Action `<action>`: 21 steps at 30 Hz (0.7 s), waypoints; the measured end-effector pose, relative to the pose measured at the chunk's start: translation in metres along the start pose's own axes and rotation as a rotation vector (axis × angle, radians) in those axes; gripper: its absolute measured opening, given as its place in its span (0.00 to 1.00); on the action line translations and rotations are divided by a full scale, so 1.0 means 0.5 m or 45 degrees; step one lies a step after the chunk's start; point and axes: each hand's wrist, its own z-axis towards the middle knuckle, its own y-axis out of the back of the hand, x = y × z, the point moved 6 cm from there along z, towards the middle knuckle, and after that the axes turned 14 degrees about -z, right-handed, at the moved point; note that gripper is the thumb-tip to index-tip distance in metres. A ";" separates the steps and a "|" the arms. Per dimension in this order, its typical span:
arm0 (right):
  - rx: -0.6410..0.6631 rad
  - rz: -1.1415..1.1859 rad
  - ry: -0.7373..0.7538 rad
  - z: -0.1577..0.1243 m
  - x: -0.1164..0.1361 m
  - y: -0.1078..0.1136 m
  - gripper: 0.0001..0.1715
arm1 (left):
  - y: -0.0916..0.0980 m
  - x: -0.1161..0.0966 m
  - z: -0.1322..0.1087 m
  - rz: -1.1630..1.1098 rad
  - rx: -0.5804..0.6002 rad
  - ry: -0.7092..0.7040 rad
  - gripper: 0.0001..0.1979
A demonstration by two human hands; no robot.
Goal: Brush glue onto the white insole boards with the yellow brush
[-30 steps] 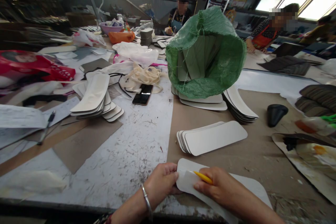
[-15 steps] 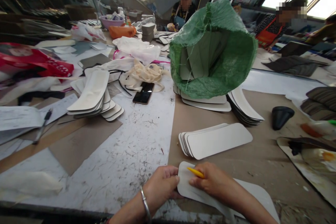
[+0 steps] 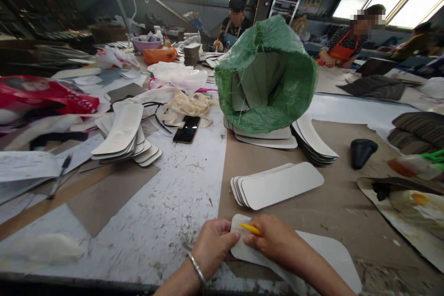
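left hand (image 3: 215,246): pinching the white sheet's (image 3: 326,254) end at bottom centre, so it stays flat
right hand (image 3: 274,240): closed around a yellow pen (image 3: 249,229), tip on that end

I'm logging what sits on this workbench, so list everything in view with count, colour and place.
Flat rounded white card piece: one, white, near edge, under both hands.
Yellow pen: one, in the right hand, tip on that piece.
Fanned stack of white pieces: one stack, centre.
Green woven sack: one, holding grey pieces, behind centre.
Curved white stack: one, left.
Black phone: one, left of the sack.
Black moulded form: one, right.
Red bag: one, far left.
Table: scuffed white, brown sheets on it.
Co-workers: two seated at the far side.
Left hand: pinches the piece's end, bracelet on wrist.
Right hand: grips the pen.
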 end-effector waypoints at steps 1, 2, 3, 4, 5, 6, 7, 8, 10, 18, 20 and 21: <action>-0.019 -0.015 -0.015 -0.004 0.000 0.003 0.11 | 0.002 0.000 0.001 0.009 -0.015 -0.035 0.10; -0.034 -0.028 -0.034 -0.011 -0.003 0.006 0.11 | 0.003 0.000 0.001 0.015 -0.027 -0.066 0.09; -0.047 -0.040 -0.056 -0.021 -0.011 0.008 0.10 | 0.003 -0.001 0.000 0.017 -0.035 -0.090 0.08; -0.056 -0.052 -0.086 -0.035 -0.024 0.009 0.10 | 0.003 -0.001 -0.001 0.016 -0.037 -0.103 0.08; -0.059 -0.058 -0.121 -0.052 -0.043 0.009 0.10 | 0.002 -0.002 -0.003 0.012 -0.038 -0.108 0.09; -0.066 -0.052 -0.158 -0.072 -0.069 0.008 0.10 | 0.001 -0.003 -0.005 0.008 -0.040 -0.109 0.09; -0.079 -0.036 -0.202 -0.094 -0.099 0.006 0.10 | 0.000 -0.004 -0.007 0.004 -0.041 -0.105 0.10; -0.101 -0.002 -0.242 -0.116 -0.132 0.003 0.11 | -0.001 -0.005 -0.008 0.000 -0.042 -0.102 0.10; -0.170 0.086 -0.341 -0.160 -0.200 -0.004 0.13 | -0.004 -0.006 -0.012 -0.001 -0.040 -0.094 0.12; -0.169 -0.108 -0.650 -0.203 -0.271 -0.035 0.17 | 0.013 0.015 -0.002 0.034 -0.030 -0.082 0.17; -0.145 -0.195 -0.692 -0.197 -0.256 -0.029 0.17 | 0.020 0.023 0.004 0.047 -0.032 -0.072 0.18; -0.141 -0.226 -0.707 -0.195 -0.251 -0.025 0.16 | 0.021 0.026 0.005 0.049 -0.031 -0.067 0.18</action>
